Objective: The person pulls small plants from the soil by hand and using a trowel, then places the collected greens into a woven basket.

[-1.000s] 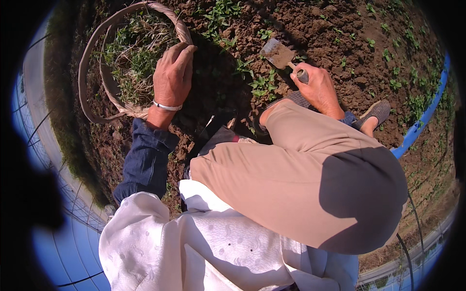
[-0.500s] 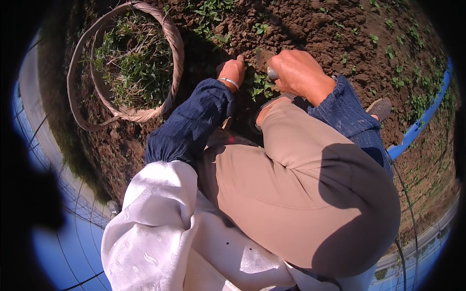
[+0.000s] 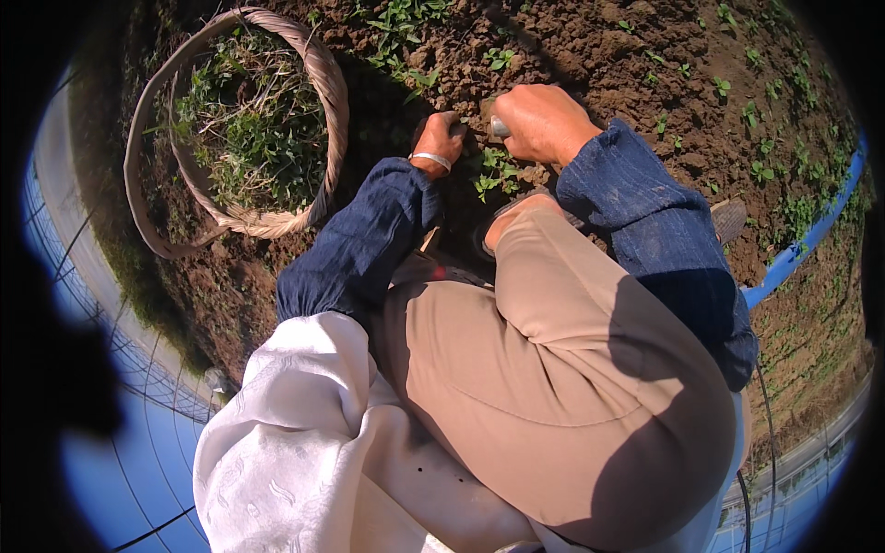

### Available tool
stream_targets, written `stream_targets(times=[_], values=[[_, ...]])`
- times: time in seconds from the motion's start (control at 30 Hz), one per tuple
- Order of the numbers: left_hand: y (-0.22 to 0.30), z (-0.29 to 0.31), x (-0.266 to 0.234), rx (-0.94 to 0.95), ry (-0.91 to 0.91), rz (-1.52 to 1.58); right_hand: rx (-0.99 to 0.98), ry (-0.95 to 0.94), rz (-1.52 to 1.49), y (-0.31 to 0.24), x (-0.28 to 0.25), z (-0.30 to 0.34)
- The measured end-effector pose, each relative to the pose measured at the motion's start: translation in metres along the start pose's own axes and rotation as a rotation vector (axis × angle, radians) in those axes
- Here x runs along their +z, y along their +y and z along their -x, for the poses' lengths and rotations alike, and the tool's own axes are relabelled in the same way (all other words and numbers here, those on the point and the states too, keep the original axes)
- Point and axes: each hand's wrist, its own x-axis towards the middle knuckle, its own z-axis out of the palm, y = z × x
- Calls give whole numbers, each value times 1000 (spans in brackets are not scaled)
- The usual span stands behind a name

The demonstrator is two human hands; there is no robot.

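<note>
Low over the brown soil, my right hand [image 3: 544,124] is closed around a hand tool, whose grey rounded handle end [image 3: 499,127] sticks out by the thumb. Its working end is hidden. Just to the left, my left hand [image 3: 438,140], with a pale band at the wrist, is closed with the fingers curled down at the ground. Whatever those fingers grip cannot be made out. Small green plants [image 3: 496,173] grow between and below both hands. Left of them stands a woven basket [image 3: 334,101] with a tall hoop handle, holding pulled weeds [image 3: 263,157].
My shoe [image 3: 489,230] and bent knee lie close below the hands. More green plants [image 3: 401,37] grow beyond the left hand, and seedlings [image 3: 751,115] dot the soil at right. A blue hose [image 3: 800,253] curves along the right side.
My right hand has shifted slightly left and up, toward the left hand. The left hand's fingers have curled in from a pointing shape. A flat brownish piece near the right hand no longer shows.
</note>
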Motion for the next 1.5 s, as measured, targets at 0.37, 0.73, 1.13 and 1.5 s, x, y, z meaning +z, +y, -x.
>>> stream_targets(times=[0.37,0.73,1.13,1.5], values=[[-21,9,-3,168,236,-226,49,226,-201,12,65,52],[3,-2,-20,31,-97,-433,-14,89,-128,-4,56,30],[11,17,-50,-141,-88,61,147,187,-557,8,103,32],[43,129,-271,17,582,-1125,129,135,-270,5,0,112]])
